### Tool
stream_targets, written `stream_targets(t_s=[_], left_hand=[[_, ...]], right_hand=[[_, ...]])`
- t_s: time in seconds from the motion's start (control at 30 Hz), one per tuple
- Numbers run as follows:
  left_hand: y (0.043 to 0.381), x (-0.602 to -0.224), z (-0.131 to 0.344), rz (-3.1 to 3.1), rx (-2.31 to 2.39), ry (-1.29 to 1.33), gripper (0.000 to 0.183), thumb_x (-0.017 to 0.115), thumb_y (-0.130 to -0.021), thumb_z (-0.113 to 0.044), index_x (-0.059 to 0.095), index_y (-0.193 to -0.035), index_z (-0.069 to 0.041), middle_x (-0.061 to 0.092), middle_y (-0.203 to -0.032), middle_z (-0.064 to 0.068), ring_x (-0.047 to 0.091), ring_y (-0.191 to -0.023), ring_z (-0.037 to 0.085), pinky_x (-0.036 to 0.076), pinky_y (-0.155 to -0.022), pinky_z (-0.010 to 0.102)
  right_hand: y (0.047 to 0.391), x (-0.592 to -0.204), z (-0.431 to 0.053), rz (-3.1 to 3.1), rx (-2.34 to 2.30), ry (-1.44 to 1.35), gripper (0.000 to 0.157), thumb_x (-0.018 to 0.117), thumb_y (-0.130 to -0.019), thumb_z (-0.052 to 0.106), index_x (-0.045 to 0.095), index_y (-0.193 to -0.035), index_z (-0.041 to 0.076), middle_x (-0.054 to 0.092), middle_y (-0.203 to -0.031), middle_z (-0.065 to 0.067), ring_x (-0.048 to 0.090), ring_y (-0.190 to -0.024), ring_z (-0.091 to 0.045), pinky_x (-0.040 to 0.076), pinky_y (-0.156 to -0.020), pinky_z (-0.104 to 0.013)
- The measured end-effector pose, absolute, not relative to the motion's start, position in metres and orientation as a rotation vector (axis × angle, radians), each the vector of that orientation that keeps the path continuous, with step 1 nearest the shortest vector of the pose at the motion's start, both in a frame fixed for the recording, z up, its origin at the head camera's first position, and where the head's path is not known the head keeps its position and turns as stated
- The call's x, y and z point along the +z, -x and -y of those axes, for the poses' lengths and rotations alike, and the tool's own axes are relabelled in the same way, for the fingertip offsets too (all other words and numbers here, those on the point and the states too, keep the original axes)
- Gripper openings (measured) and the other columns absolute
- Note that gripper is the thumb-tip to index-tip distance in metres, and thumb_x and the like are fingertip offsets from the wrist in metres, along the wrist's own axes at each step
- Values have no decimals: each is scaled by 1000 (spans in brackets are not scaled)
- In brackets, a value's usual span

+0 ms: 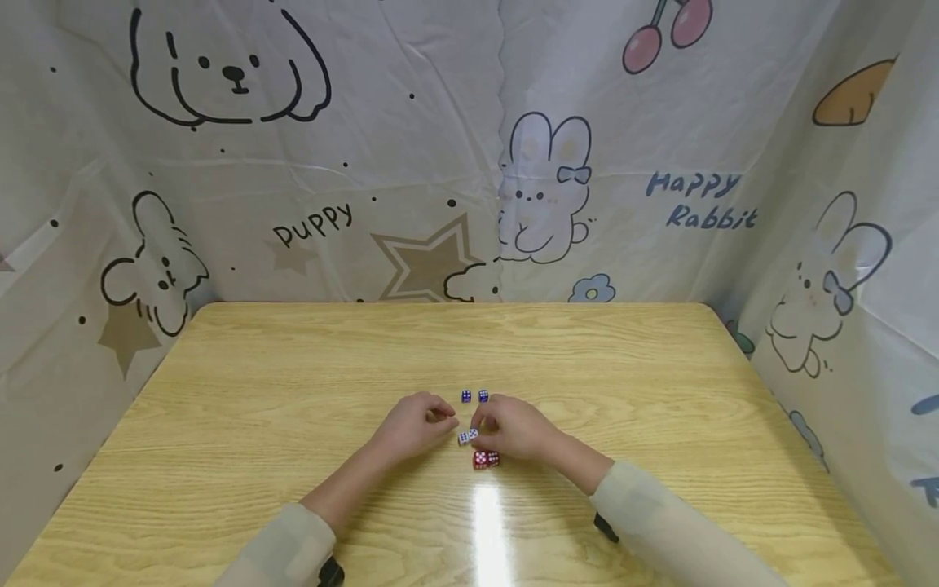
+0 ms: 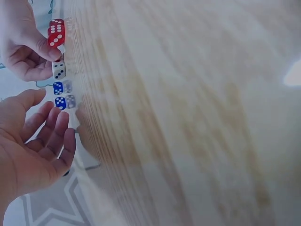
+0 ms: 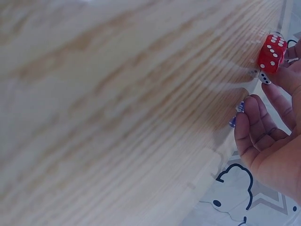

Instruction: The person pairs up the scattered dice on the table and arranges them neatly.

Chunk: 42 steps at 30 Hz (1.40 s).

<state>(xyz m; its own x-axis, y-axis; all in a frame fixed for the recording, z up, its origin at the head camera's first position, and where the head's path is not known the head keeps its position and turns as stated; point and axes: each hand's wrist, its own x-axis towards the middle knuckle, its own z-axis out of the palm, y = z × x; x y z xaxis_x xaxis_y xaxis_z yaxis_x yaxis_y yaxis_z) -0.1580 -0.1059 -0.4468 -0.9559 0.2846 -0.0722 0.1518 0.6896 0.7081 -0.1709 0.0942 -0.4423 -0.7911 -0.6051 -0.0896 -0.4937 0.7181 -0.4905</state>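
Note:
Two white dice (image 1: 463, 439) sit side by side on the table between the hands. My right hand (image 1: 517, 428) pinches the nearer-right white die (image 1: 473, 434) between thumb and fingertips; its thumb partly hides the pair in the left wrist view. Just left of the white dice is my left hand (image 1: 414, 424), its fingers loosely bent and nothing in them. Closer to the body, two red dice (image 1: 480, 459) stand touching, below the right thumb. Farther away, a blue die (image 1: 465, 396) and another blue die (image 1: 482, 395) lie with a small gap between them.
The wooden table (image 1: 293, 350) reaches back to a patterned cloth (image 1: 411, 147) that hangs behind it and along both sides. A bright light reflection (image 1: 490, 530) falls on the tabletop in front of the red dice.

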Motion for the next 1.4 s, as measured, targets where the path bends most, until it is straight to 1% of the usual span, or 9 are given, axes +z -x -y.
stream_targets(t_s=[0.37, 0.63, 0.87, 1.4], left_hand=[[169, -451, 106, -2794, 1108, -261, 19, 69, -84, -25, 70, -98, -12, 64, -89, -2, 59, -84, 14, 49, -72, 29], [179, -451, 103, -2794, 1143, -241, 20, 69, -83, -23, 70, -99, -11, 65, -92, 1, 61, -87, 17, 50, -76, 32], [185, -451, 99, -2804, 1113, -256, 20, 69, -82, -23, 70, -99, -11, 66, -92, 1, 62, -86, 16, 50, -78, 33], [197, -453, 92, -2777, 1068, -269, 22, 70, -82, -26, 69, -100, -12, 64, -95, 1, 58, -89, 16, 49, -81, 34]], right_hand=[[171, -444, -94, -2669, -662, 851, 18, 69, -84, 31, 67, -94, 16, 59, -87, 5, 54, -78, -8, 46, -68, -24], [171, -446, -95, -2674, -663, 880, 17, 70, -83, 29, 67, -93, 16, 60, -87, 5, 55, -79, -9, 46, -68, -25], [171, -447, -94, -2678, -672, 862, 18, 69, -83, 30, 66, -93, 17, 58, -86, 5, 52, -77, -8, 45, -67, -24], [172, -443, -94, -2681, -674, 892, 18, 70, -83, 28, 67, -95, 15, 59, -84, 4, 49, -72, -7, 42, -64, -22]])
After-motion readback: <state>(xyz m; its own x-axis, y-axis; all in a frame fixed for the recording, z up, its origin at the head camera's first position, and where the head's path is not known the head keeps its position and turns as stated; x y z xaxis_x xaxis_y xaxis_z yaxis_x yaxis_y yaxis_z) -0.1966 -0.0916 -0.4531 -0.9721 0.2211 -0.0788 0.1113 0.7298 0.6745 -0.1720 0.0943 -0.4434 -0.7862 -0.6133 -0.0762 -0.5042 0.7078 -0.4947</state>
